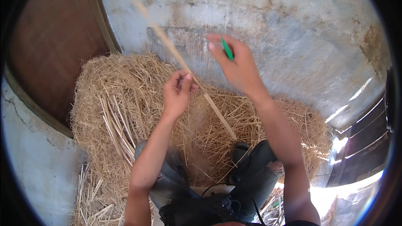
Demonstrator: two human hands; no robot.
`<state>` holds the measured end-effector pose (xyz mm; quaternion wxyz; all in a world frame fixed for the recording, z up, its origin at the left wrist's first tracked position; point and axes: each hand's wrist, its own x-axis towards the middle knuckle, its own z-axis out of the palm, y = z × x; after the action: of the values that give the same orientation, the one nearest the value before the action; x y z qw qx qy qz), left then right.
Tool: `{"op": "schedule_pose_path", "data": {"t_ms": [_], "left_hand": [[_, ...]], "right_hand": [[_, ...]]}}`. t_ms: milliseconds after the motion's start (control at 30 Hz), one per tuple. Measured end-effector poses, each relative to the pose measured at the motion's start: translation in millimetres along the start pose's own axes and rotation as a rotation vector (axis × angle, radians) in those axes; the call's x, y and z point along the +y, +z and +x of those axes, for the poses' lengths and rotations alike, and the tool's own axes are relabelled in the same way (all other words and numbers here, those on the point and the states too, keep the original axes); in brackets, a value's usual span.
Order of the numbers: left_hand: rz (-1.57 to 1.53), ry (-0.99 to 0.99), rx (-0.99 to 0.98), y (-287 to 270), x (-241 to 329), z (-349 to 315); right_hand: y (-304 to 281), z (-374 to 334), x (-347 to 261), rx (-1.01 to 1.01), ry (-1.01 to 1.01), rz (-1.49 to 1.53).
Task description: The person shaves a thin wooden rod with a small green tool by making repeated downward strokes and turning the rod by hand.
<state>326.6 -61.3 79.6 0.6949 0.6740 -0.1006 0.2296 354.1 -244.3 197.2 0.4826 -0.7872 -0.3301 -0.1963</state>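
Between the thumb and fingers of my left hand point(178, 94) is a long, thin, pale strip of wood or bamboo point(217, 111). The strip slants from the wall side at upper left down toward my right knee, and its far end is smeared by motion. My right hand point(239, 68) is raised to the right of the strip and apart from it, fingers curled. A narrow green object point(226, 48) with a pointed end sticks out of its grip; I cannot make out what kind of thing it is.
A heap of dry straw point(113, 75) lies around my legs, against a stained wall point(293, 37). Several pale strips point(114, 125) rest on it at the left, more lie at lower left. A brown door point(54, 37) stands at the left, dark slats point(356, 150) at the right.
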Motion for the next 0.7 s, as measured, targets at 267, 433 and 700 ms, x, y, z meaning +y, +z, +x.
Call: {"op": "schedule_pose_path", "data": {"t_ms": [267, 433, 700], "left_hand": [[-0.069, -0.029, 0.253, -9, -12, 9], [-0.235, -0.013, 0.175, -17, -25, 5], [-0.658, -0.487, -0.332, -26, -4, -7]], "right_hand": [[54, -89, 123, -0.249, 0.256, 0.024], [43, -69, 130, -0.466, 0.391, -0.022], [7, -43, 183, -0.320, -0.004, -0.228]]}}
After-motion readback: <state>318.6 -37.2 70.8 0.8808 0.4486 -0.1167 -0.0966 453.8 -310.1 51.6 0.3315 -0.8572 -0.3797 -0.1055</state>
